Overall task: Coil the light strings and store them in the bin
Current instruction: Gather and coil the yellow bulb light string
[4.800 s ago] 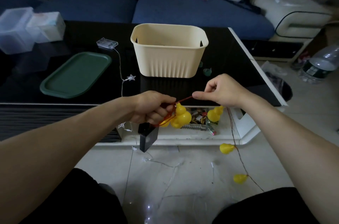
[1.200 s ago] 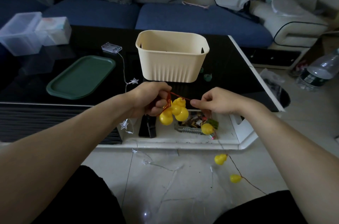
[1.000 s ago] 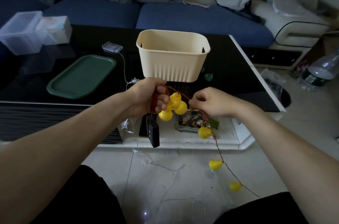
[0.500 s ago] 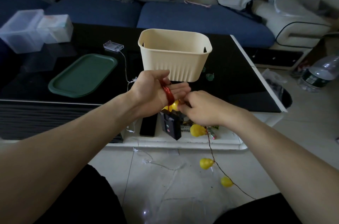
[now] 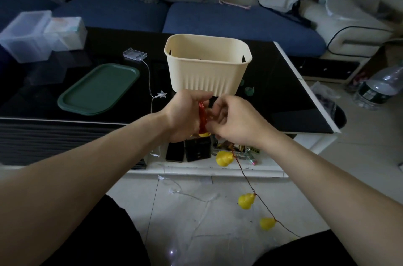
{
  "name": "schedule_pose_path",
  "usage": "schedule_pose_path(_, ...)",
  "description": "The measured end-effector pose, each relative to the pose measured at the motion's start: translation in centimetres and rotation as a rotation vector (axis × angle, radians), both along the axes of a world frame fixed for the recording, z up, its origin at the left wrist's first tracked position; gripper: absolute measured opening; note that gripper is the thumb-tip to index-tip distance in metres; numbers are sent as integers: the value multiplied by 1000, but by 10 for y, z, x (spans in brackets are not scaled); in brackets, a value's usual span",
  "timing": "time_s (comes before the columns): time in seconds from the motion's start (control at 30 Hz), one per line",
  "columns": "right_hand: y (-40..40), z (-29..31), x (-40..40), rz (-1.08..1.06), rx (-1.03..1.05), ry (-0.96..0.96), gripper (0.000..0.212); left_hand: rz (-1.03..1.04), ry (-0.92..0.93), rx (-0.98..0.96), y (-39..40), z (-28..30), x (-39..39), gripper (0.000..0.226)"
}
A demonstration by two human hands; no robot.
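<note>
A cream ribbed bin [image 5: 207,65] stands on the black glass table [image 5: 279,95]. Just in front of it, my left hand [image 5: 185,117] has red wire coils [image 5: 202,117] wound round it; yellow bulbs peek out beneath. My right hand [image 5: 233,122] pinches the same wire beside the coil. The rest of the yellow-bulb string [image 5: 246,200] hangs from my right hand to the floor, with three bulbs showing. Its black battery box [image 5: 197,149] dangles under my left hand. A second string with a white star [image 5: 161,94] runs from a clear battery case [image 5: 134,54] over the table edge.
A green tray [image 5: 98,89] lies left of the bin. Clear plastic boxes [image 5: 41,34] sit at the table's far left. A blue sofa [image 5: 218,17] is behind. A water bottle [image 5: 381,87] stands on the floor at right. Thin clear wire [image 5: 192,193] trails on the tiles.
Since the earlier frames my left hand turned palm inward with the red coil round it, and my right hand closed in against it. The hanging bulbs rose as more wire was wound on.
</note>
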State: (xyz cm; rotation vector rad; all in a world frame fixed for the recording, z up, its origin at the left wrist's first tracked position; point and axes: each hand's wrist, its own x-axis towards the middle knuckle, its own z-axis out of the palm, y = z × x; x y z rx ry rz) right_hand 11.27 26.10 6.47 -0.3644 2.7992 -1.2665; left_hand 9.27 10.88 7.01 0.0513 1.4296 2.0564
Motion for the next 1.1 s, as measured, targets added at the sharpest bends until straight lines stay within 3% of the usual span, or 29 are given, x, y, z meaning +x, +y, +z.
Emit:
schedule_pose_path(0.1,3,1,-2,171,21,-139,35,-140,120,-181,1,-6,1,33)
schedule_pose_path(0.2,7,1,-1,294,23,-250,32,-181,158,-353,2,-14,-1,51)
schedule_pose_path(0.37,8,7,-4,287,65,-215,31,-251,316,-512,4,-3,0,48)
schedule_pose_path(0.53,22,17,-10,276,315,-205,30,-462,378,-687,0,-1,1,59)
schedule_pose_path(0.7,43,19,-17,289,191,-253,20,-414,438,-807,-3,-5,2,38)
schedule_pose_path(0.83,45,12,-18,329,63,-221,12,-396,376,-741,-9,-6,-1,42)
schedule_pose_path(1.0,39,13,-15,318,-62,-153,29,-333,181,-492,-12,-10,-4,52)
schedule_pose_path(1.1,35,11,-14,293,-51,-127,24,-377,126,-397,-12,-10,-4,56)
